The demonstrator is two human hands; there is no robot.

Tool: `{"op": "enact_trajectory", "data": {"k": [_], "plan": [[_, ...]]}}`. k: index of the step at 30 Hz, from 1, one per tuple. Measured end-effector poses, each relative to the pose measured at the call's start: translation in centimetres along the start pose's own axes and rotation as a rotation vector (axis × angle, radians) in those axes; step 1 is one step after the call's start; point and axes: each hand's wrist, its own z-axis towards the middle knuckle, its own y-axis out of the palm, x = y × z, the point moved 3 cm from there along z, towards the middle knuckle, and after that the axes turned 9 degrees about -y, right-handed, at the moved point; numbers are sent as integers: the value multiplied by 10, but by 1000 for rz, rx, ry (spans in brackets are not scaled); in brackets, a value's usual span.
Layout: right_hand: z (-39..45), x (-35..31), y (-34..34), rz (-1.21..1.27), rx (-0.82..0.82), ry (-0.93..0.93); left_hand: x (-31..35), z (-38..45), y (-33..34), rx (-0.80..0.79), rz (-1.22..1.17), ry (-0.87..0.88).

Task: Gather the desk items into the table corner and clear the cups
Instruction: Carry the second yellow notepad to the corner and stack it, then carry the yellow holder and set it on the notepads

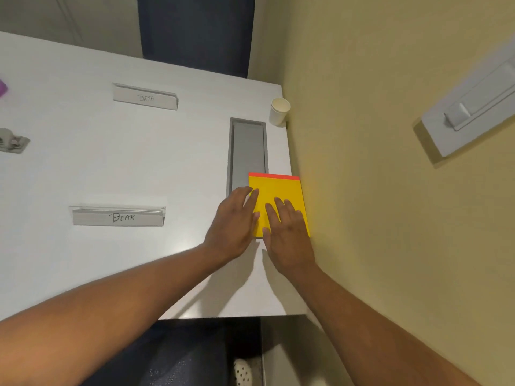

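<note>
Fingers (271, 211) flat atop yellow pad (281, 190)

I look down on a white table (111, 168) pushed flush against a yellow wall (376, 190) on my right. A grey rectangular hatch (248, 151) is set into the tabletop near that wall. On the wall I see a white switch plate (473, 107), casting a soft shadow below it. A dark blue chair back (195, 32) stands at the far edge of the table, and another dark seat (178, 355) sits under the near edge. The light is even and warm.
</note>
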Motion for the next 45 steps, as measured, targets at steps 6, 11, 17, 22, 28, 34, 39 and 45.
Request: {"op": "enact_trajectory", "data": {"k": [6,11,17,22,28,34,39,45], "plan": [[6,-33,-74,-65,113,17,-4,-27,-84,85,176,53],[3,-63,-151,-37,192,-16,-5,-55,-163,202,266,76],[5,-112,-206,-7,271,-87,-7,-107,-237,350,404,-7],[-3,-166,-220,83,297,-163,-15,-169,-278,427,474,-94],[-23,-237,-251,156,352,-337,-30,-250,-335,506,580,-202],[-34,-333,-296,215,409,-526,-65,-351,-394,613,694,-343],[-55,-428,-325,247,429,-696,-109,-434,-435,696,721,-447],[-73,-568,-335,296,449,-895,-183,-541,-465,761,721,-612]]}}
